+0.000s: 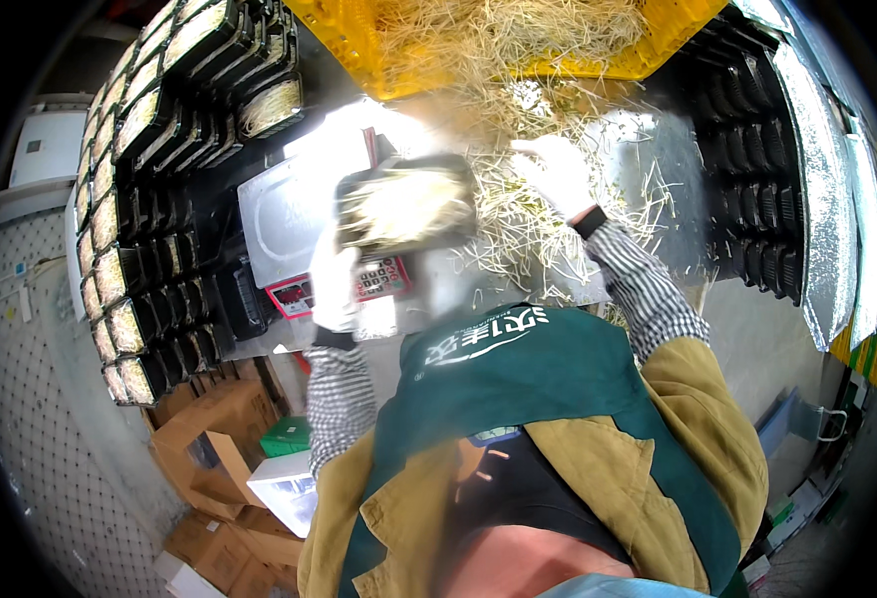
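My left hand [335,284], in a white glove, grips a black plastic tray [405,207] filled with pale bean sprouts and holds it above a weighing scale [289,224] with a red keypad. My right hand [559,171], also white-gloved, reaches into a loose heap of bean sprouts [518,214] spread on the metal table [648,159]; its fingers are partly washed out by glare. A yellow crate [518,40] full of sprouts sits at the table's far edge.
Rows of filled black trays [139,189] are stacked on the left. Stacks of empty black trays [757,189] stand on the right beside silver foil sheets [822,199]. Cardboard boxes [219,439] lie on the floor at lower left.
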The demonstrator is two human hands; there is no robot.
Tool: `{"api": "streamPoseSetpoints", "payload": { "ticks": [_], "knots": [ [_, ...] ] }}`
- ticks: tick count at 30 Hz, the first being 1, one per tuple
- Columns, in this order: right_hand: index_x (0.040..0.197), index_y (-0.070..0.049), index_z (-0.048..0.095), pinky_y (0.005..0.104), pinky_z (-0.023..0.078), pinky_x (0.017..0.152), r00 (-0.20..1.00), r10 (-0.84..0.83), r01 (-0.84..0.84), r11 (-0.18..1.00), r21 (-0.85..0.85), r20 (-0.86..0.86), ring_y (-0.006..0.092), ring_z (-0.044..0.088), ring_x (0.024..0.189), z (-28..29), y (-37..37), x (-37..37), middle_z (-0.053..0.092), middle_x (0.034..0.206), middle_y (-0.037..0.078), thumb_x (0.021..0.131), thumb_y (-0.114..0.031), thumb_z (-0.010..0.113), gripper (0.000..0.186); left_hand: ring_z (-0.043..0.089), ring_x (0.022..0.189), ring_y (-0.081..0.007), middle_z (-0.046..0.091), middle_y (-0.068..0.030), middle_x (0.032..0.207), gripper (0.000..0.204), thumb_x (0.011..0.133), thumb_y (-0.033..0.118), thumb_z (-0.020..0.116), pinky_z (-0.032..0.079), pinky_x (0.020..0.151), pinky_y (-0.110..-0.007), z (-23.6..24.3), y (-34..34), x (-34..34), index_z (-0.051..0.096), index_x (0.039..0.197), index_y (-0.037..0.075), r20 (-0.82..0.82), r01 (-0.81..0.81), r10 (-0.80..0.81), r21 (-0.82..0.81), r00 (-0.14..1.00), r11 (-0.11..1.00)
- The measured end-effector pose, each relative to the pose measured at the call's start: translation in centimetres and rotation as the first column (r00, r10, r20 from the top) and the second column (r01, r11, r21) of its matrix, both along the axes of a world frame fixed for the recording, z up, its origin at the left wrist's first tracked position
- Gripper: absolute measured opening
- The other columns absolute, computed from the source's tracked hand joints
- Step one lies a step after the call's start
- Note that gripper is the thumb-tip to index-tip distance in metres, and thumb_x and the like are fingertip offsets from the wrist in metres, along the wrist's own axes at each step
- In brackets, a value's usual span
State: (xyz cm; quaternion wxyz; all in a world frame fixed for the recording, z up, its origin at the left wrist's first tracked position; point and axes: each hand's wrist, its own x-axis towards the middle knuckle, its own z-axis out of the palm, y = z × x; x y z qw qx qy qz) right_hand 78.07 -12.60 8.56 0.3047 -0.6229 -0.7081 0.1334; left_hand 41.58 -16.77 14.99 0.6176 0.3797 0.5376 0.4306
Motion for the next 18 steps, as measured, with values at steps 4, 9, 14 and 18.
{"api": "streamPoseSetpoints", "payload": {
  "ticks": [4, 9, 14, 18],
  "knots": [
    [0.119, -0.011, 0.062, 0.0435, 0.046, 0.091, 0.93, 0.339, -0.34, 0.94, -0.017, 0.146, 0.0306, 0.061, 0.104, -4.2, 0.4, -10.5, 0.066, 0.111, 0.011, 0.073, -0.028, 0.073, 0.05, 0.064, 0.101, -0.0217, 0.058, -0.013, 0.129, 0.055, 0.087, -0.002, 0.046, 0.056, 0.077, -0.033, -1.0, 1.2, -8.8, 0.041, 0.142, 0.0, 0.048, -0.254, 0.252, 0.065, 0.967, 0.965],
    [0.13, -0.01, 0.055, 0.0495, 0.029, 0.114, 0.84, 0.511, -0.524, 0.851, 0.029, 0.182, 0.0285, 0.043, 0.131, -9.3, -0.1, -15.2, 0.053, 0.133, 0.013, 0.076, -0.022, 0.067, 0.057, 0.065, 0.101, -0.0217, 0.06, -0.0141, 0.126, 0.05, 0.088, -0.003, 0.041, 0.057, 0.073, -0.032, -2.9, 2.0, -13.1, 0.045, 0.138, 0.0, 0.064, -0.297, 0.297, 0.0, 0.953, 0.955],
    [0.13, -0.015, 0.055, 0.0486, 0.031, 0.112, 0.907, 0.2, -0.219, 0.976, 0.009, 0.371, 0.0248, 0.05, 0.126, -10.1, 0.4, -1.3, 0.057, 0.133, 0.008, 0.08, -0.017, 0.066, 0.052, 0.059, 0.114, -0.0256, 0.056, -0.0131, 0.134, 0.051, 0.101, 0.028, 0.05, 0.05, 0.096, -0.037, -5.5, 0.4, -14.2, 0.042, 0.142, 0.0, -0.591, -0.434, 0.591, 0.403, 0.549, 0.806],
    [0.121, -0.015, 0.061, 0.0541, 0.029, 0.108, 0.895, 0.024, 0.069, 0.979, -0.193, 0.445, 0.0237, 0.057, 0.111, -5.3, -1.3, 8.6, 0.063, 0.114, 0.006, 0.084, -0.034, 0.069, 0.043, 0.051, 0.126, -0.0291, 0.047, -0.0198, 0.142, 0.056, 0.093, 0.013, 0.064, 0.039, 0.108, -0.037, 1.9, 3.3, -0.6, 0.042, 0.141, -0.003, -0.663, -0.022, 0.717, 0.731, 0.217, 0.682]
  ]
}}
